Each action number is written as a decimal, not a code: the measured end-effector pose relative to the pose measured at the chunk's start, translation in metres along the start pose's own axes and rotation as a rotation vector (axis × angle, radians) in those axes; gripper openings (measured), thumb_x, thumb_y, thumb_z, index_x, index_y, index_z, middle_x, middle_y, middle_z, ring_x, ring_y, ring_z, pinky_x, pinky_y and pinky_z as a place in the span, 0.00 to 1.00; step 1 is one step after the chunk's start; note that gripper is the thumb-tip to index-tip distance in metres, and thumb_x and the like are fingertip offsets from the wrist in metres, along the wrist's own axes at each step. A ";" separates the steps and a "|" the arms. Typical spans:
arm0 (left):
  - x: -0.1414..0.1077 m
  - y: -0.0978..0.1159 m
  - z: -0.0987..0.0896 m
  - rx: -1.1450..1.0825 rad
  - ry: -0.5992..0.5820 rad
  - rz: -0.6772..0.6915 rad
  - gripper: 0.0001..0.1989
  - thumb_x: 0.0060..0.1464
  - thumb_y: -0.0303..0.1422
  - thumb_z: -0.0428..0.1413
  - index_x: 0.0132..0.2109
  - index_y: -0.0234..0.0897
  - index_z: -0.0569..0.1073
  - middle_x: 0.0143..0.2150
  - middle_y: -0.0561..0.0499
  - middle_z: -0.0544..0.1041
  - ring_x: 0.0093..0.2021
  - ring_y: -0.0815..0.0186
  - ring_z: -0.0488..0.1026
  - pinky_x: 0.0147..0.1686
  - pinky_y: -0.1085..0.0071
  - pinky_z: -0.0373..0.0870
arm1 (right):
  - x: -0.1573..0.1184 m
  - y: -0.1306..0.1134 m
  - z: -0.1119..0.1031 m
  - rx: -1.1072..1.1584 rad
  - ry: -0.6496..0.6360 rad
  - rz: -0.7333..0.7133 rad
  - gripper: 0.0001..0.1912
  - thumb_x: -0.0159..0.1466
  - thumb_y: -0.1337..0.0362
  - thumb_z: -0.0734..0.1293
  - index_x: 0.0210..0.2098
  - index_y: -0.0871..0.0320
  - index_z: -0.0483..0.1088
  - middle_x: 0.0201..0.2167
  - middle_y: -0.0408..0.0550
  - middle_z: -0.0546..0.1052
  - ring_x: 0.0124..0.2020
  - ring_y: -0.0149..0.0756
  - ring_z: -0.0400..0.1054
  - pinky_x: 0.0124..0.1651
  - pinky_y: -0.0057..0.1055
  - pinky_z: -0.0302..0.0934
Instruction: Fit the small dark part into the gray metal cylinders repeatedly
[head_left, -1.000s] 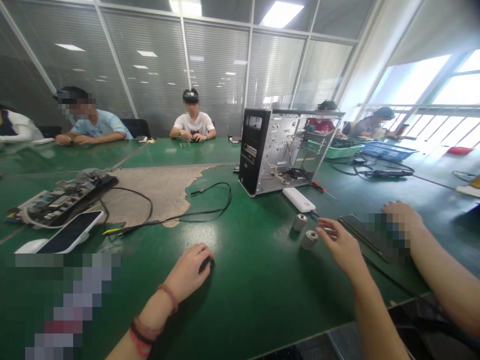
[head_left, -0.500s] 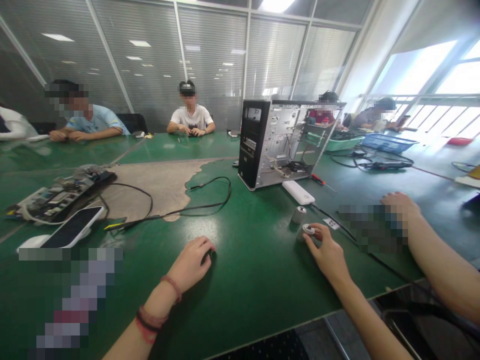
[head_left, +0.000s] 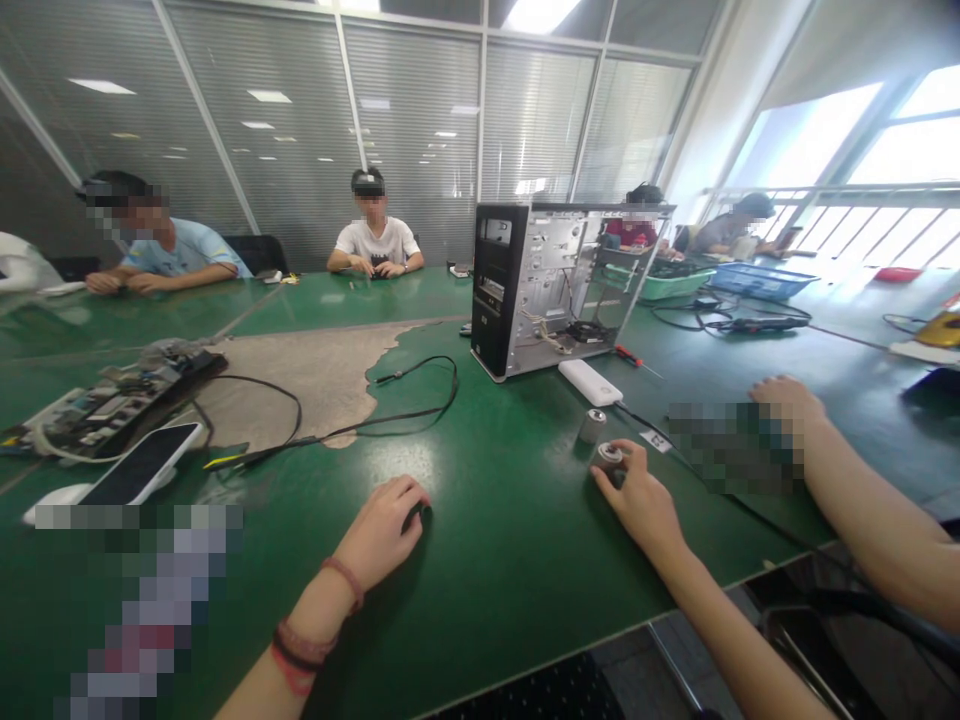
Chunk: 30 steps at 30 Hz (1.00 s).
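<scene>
My right hand (head_left: 645, 495) has its thumb and fingers round a short silver cylinder (head_left: 610, 455) with a pale ring on top, upright at table height. Just beyond it stands a second short silver cylinder (head_left: 592, 426), untouched by the hand. My left hand (head_left: 384, 525) rests on the green table (head_left: 465, 590) with its fingers curled down and in. A dark patch shows between its thumb and fingers; I cannot make out whether that is a small object or shadow.
Beyond the cylinders lie a white power bank-like block (head_left: 590, 381) and an open computer case (head_left: 555, 290). A screwdriver (head_left: 630, 356) lies beside the case. At left are a phone (head_left: 142, 465), a circuit board assembly (head_left: 112, 395) and a black cable (head_left: 420, 412). Another person's arm (head_left: 847, 470) reaches in from the right.
The view has shifted slightly. My right thumb has come further round the near side of the cylinder. My left hand keeps its curled pose on the table.
</scene>
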<state>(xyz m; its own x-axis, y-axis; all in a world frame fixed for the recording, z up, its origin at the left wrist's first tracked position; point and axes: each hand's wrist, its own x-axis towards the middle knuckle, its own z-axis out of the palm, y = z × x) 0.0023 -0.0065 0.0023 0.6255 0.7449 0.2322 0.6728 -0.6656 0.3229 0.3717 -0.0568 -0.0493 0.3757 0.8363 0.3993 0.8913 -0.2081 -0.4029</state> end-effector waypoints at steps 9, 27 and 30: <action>0.000 -0.002 0.001 0.015 0.004 -0.012 0.10 0.52 0.22 0.47 0.39 0.37 0.69 0.39 0.49 0.71 0.42 0.61 0.68 0.45 0.63 0.65 | 0.001 -0.008 -0.006 0.194 0.000 -0.050 0.23 0.61 0.51 0.59 0.51 0.57 0.57 0.37 0.53 0.76 0.36 0.45 0.72 0.38 0.39 0.64; -0.001 0.011 -0.004 -0.079 0.135 -0.030 0.13 0.51 0.23 0.48 0.44 0.37 0.67 0.40 0.47 0.73 0.42 0.59 0.70 0.44 0.61 0.68 | -0.012 -0.188 0.045 1.708 -1.238 0.569 0.14 0.59 0.57 0.67 0.37 0.62 0.64 0.27 0.47 0.78 0.29 0.31 0.74 0.36 0.27 0.64; -0.002 0.013 -0.004 -0.111 0.175 -0.035 0.13 0.50 0.23 0.49 0.44 0.37 0.67 0.41 0.47 0.74 0.43 0.59 0.70 0.45 0.60 0.68 | -0.021 -0.187 0.046 1.719 -1.279 0.648 0.15 0.62 0.57 0.64 0.39 0.66 0.67 0.29 0.52 0.79 0.32 0.33 0.76 0.37 0.27 0.65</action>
<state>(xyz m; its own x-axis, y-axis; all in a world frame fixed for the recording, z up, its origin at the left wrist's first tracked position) 0.0080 -0.0164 0.0095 0.5176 0.7705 0.3720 0.6394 -0.6373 0.4301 0.1855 -0.0119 -0.0204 -0.5099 0.7914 -0.3373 -0.5184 -0.5956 -0.6136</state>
